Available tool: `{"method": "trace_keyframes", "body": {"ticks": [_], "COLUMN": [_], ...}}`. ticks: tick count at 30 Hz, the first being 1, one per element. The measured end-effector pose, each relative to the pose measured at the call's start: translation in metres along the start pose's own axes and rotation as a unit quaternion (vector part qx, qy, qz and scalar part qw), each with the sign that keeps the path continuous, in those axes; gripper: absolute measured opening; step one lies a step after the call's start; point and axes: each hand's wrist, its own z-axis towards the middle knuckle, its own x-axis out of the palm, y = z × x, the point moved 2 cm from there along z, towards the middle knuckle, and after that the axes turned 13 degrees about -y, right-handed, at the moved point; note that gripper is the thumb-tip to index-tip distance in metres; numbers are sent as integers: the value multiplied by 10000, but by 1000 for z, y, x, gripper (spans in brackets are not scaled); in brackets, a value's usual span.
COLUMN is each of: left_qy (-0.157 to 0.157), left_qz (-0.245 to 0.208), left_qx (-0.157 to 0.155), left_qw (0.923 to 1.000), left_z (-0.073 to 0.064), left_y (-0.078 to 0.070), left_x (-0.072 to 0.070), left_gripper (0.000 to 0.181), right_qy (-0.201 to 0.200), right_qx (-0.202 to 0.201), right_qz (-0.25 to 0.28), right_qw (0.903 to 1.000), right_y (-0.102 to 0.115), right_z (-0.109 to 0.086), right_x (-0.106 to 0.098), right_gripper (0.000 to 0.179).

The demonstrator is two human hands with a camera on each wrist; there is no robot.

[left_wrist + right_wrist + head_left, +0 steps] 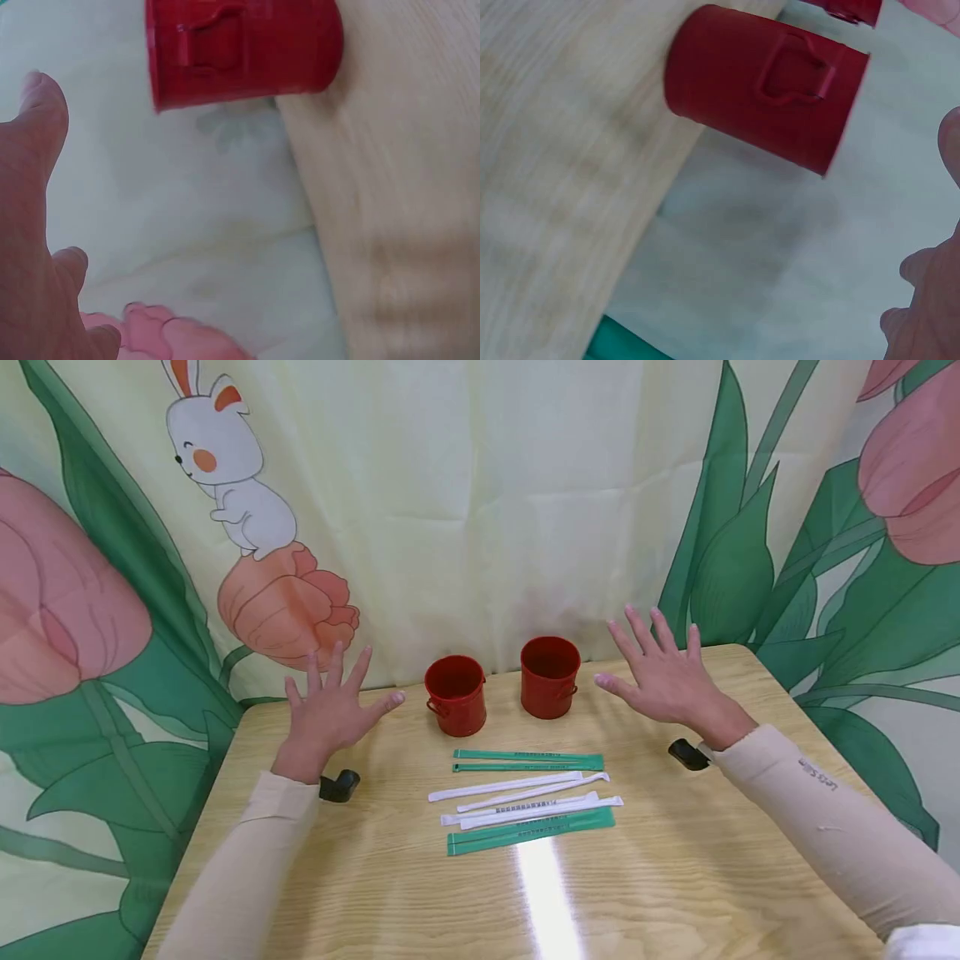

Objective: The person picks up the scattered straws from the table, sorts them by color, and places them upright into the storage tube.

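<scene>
My left hand [326, 714] is spread wide above the table's left side, fingers straight, holding nothing. Over on the right, my right hand [667, 681] is spread the same way and also holds nothing. Between them, at the back of the table, stand two small red buckets, a left one [459, 710] and a right one [546, 693], both upright with small side handles. Each hand is apart from the bucket nearest it; the left wrist view shows one red bucket [262, 52] beyond the thumb. In front of the buckets lie several slim white-wrapped sticks [510, 786] and flat green packets [532, 832], roughly parallel.
The wooden table [390, 877] ends at a pale curtain [555, 527] printed with tulips and a rabbit, close behind the buckets. Black wrist devices sit under the left sleeve [255, 860] and right sleeve [817, 827]. A bright reflection crosses the table's front.
</scene>
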Motion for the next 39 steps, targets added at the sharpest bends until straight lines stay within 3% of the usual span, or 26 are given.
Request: {"method": "trace_keyframes", "body": {"ticks": [6, 24, 39], "left_qy": [97, -60, -104], "left_qz": [-36, -168, -218], "left_qx": [68, 145, 188], "left_qw": [9999, 9997, 9995], "left_z": [-2, -3, -8], "left_y": [-8, -27, -38], "left_x": [11, 6, 15], "left_gripper": [103, 99, 101], "right_qy": [87, 180, 267], "right_qx": [3, -558, -907], "right_qz": [68, 484, 483], "right_qw": [9999, 9971, 9944], "right_y": [-2, 28, 48], "right_z": [-5, -18, -27], "right_x": [5, 4, 8], "right_gripper": [90, 89, 88]}}
